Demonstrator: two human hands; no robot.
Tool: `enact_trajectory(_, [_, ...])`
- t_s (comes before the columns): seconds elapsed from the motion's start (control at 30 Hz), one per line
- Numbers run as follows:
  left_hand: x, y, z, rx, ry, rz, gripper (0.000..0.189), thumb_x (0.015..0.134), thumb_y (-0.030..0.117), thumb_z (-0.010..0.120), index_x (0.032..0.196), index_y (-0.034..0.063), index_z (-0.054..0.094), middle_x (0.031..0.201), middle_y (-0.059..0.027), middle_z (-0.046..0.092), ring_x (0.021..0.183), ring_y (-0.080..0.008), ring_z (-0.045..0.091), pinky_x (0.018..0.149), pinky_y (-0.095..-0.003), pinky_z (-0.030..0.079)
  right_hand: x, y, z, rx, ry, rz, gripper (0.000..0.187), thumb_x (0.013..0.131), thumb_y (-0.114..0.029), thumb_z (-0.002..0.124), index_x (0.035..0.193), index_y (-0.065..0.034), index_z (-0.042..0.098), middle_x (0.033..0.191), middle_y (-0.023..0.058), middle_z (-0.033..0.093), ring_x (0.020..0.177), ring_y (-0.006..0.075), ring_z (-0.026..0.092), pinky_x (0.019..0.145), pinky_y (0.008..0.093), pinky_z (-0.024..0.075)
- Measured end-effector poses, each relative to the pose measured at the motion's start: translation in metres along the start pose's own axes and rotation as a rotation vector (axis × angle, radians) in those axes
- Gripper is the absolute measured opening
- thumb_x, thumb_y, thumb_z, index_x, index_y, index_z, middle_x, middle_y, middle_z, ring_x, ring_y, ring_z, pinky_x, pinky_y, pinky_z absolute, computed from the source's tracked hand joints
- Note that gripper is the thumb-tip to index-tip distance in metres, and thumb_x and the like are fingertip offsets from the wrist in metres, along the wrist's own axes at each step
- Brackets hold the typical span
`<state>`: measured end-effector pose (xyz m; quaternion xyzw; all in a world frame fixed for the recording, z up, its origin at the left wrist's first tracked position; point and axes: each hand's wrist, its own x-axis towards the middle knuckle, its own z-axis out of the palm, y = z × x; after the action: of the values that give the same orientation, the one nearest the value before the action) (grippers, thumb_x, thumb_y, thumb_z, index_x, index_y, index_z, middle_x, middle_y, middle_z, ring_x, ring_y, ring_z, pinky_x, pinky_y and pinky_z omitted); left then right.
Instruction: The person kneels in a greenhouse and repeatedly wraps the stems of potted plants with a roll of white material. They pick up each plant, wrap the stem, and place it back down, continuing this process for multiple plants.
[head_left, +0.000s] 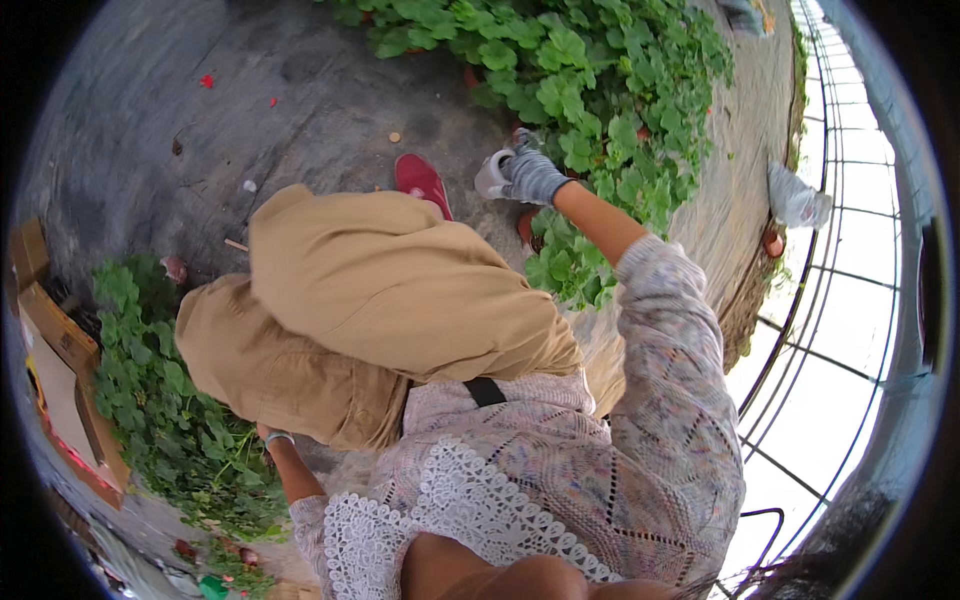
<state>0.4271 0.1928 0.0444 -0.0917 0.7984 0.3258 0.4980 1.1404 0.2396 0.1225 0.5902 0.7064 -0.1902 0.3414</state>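
Note:
My right hand (531, 174), in a grey striped knit glove, has its fingers around a white hollow object (490, 175) with a rounded rim. Exactly what this object is, I cannot tell. The hand is beside leafy green potted plants (592, 97), possibly geraniums, and above a brown pot (529, 229). Mostly hidden behind my bent knee is my left hand (264, 432), with a light band at its wrist. It is near another group of leafy plants (172, 397); its fingers are out of sight.
Dark sheeting (322, 97) covers the ground, with red petals (207, 81) scattered on it. My red shoe (421, 184) rests there. Opened cardboard boxes (64, 330) stand at the left. A clear plastic bag (796, 196) lies by the wire-grid wall (855, 247) at the right.

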Motion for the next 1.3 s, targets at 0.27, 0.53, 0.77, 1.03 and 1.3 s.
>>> enact_trajectory(0.27, [-0.065, 0.09, 0.066, 0.269, -0.161, 0.341, 0.031, 0.086, 0.025, 0.049, 0.109, 0.0053, 0.055, 0.098, -0.0042, 0.06, 0.085, -0.0165, 0.056, 0.078, -0.0315, 0.044, 0.032, -0.008, 0.214, 1.034, -0.213, 0.352, 0.025, 0.077, -0.014, 0.053, 0.101, -0.0096, 0.06, 0.09, 0.0094, 0.061, 0.076, 0.0192, 0.056, 0.07, 0.0297, 0.0446])
enact_trajectory(0.53, [-0.242, 0.207, 0.294, 0.223, -0.436, 0.89, 0.029, 0.084, 0.016, 0.053, 0.109, 0.0009, 0.053, 0.093, -0.0094, 0.061, 0.081, -0.0155, 0.058, 0.068, -0.0255, 0.047, 0.033, 0.046, 0.127, 0.188, -0.019, -0.097, 0.032, 0.077, -0.017, 0.053, 0.105, -0.001, 0.054, 0.09, 0.016, 0.06, 0.083, 0.0254, 0.057, 0.075, 0.033, 0.0441])
enact_trajectory(0.77, [-0.31, 0.121, 0.391, 0.761, -0.897, 1.083, 0.027, 0.08, 0.001, 0.052, 0.106, 0.0011, 0.057, 0.097, -0.0108, 0.061, 0.085, -0.0181, 0.059, 0.074, -0.0295, 0.047, 0.124, 0.092, -0.125, 0.693, 0.313, -0.2, 0.034, 0.081, -0.021, 0.053, 0.108, 0.0, 0.053, 0.097, 0.0161, 0.06, 0.084, 0.0271, 0.057, 0.077, 0.0325, 0.0453])
enact_trajectory(1.03, [-0.333, 0.148, 0.364, 0.524, -0.861, 1.587, 0.068, 0.075, 0.021, 0.065, 0.128, -0.001, 0.03, 0.127, -0.0131, 0.041, 0.115, -0.0232, 0.042, 0.098, -0.0319, 0.031, 0.126, -0.004, -0.336, 0.936, 0.553, -0.982, 0.034, 0.084, -0.021, 0.051, 0.109, 0.0015, 0.052, 0.097, 0.0128, 0.061, 0.081, 0.0258, 0.058, 0.074, 0.0334, 0.0468])
enact_trajectory(1.3, [-0.372, 0.157, 0.3, -0.262, -0.841, 1.378, 0.092, 0.049, 0.022, 0.083, 0.122, -0.0006, 0.032, 0.12, -0.013, 0.042, 0.109, -0.0228, 0.044, 0.095, -0.0346, 0.035, 0.056, -0.065, -0.369, 1.964, 0.142, -0.176, 0.029, 0.086, -0.021, 0.051, 0.108, -0.0033, 0.056, 0.104, 0.005, 0.059, 0.096, 0.0151, 0.053, 0.082, 0.0305, 0.0431])
